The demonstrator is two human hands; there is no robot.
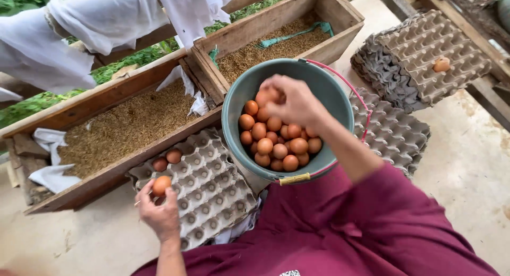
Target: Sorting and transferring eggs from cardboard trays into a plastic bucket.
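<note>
Two hands | left (159,215) grips egg (161,185) over tray (212,193) | right (295,103) grasps egg (264,97) in bucket (239,95)

The person wears a loose top of deep maroon cloth (372,228), plain in colour, creased into soft folds across the chest and around the shoulder, with a small patch of pale print just showing at the bottom edge of the view. Its right sleeve (393,185) is wide and ends above the elbow, leaving the forearm bare, and the left arm likewise comes out bare from the cloth low in the frame. Both hands, the left (159,215) and the right (295,102), are ungloved, and I can make out no ring, watch or band on either wrist.
</note>
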